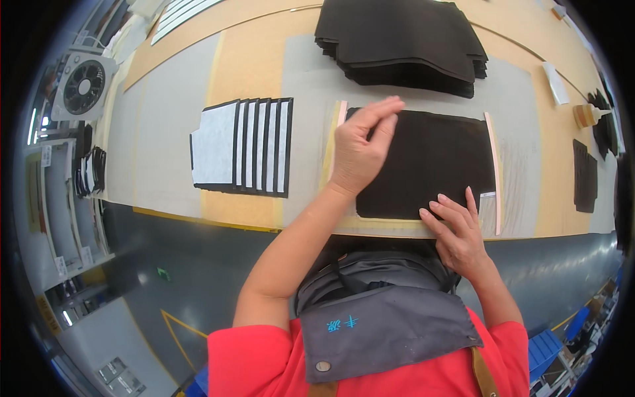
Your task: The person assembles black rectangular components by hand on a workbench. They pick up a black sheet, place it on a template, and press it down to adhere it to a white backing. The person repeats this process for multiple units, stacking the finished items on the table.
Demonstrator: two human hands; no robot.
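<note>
A black rectangular sheet (426, 159) lies flat on the table in front of me, between a pale pink strip (493, 172) on its right and a similar strip (342, 114) at its upper left. Over the sheet's far left corner is my left hand (364, 142), its fingers pressed together and the thumb close to them. Whatever they may pinch is hidden. My right hand (456, 231) rests at the sheet's near edge, right of the middle, with fingers spread and fingertips on the black surface.
Beyond the sheet stands a thick stack of black panels (403, 36). Several white pieces with black borders (215, 145) lie overlapped to the left. At the right are a glue-like bottle (586, 116), a white paper (555, 83) and dark pieces (585, 175). A fan (84, 86) stands far left.
</note>
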